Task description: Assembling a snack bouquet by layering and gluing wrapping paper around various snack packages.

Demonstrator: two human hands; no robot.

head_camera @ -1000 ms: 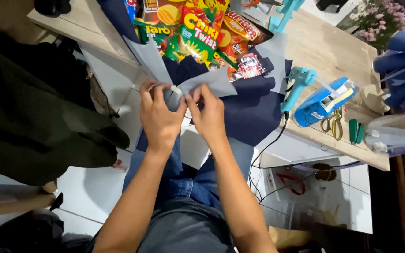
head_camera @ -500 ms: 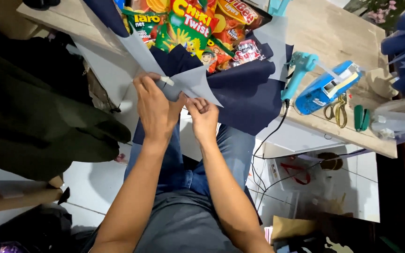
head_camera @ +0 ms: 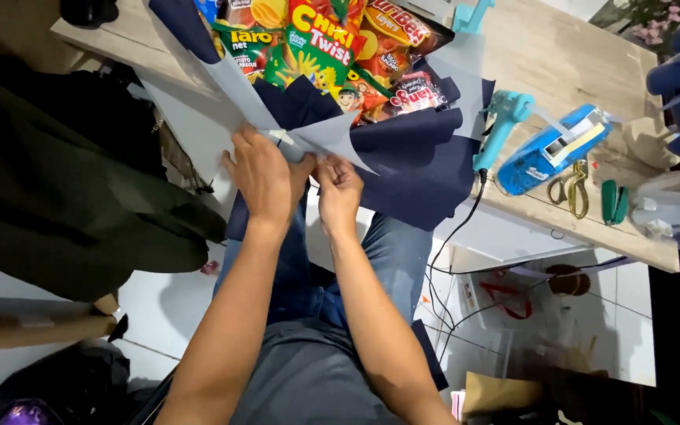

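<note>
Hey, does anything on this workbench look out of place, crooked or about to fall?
One thing: the snack-packet bouquet in dark blue and grey wrapping paper overhangs the wooden table's front edge, held by the left hand and right hand. The blue glue gun's black cord also dangles off the edge. Nothing looks spilled or damaged.

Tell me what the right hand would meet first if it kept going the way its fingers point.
The right hand already touches the grey paper sheet; straight beyond it lies the dark navy wrapping, then probably the snack packets.
</note>
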